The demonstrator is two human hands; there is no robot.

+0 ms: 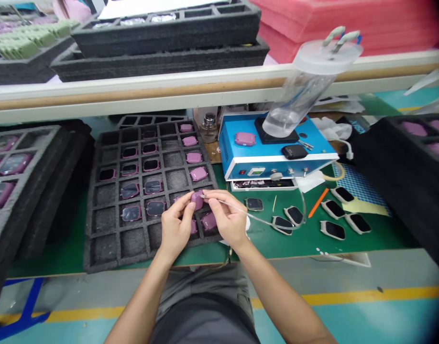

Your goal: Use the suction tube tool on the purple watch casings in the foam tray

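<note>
Between the fingers of my left hand [178,222] is a purple watch case [197,199], held over the right part of a black foam tray [108,239]. My right hand [228,217] pinches a thin dispensing tip with a clear tube [257,219] trailing from it. The tip points at the case's right edge; whether it touches I cannot tell. Both hands are closed. Purple cases with dark screens [131,213] fill several tray pockets, and plain purple cases [198,173] lie in its right column. The tube runs to the blue dispenser box [277,167].
A clear cylinder [294,91] leans on the box. Pale watch cases [332,230], an orange stick [318,202] and a glass bottle [208,126] are on the green bench. Foam tray stacks [15,191] flank both sides. A shelf rail [151,93] crosses above.
</note>
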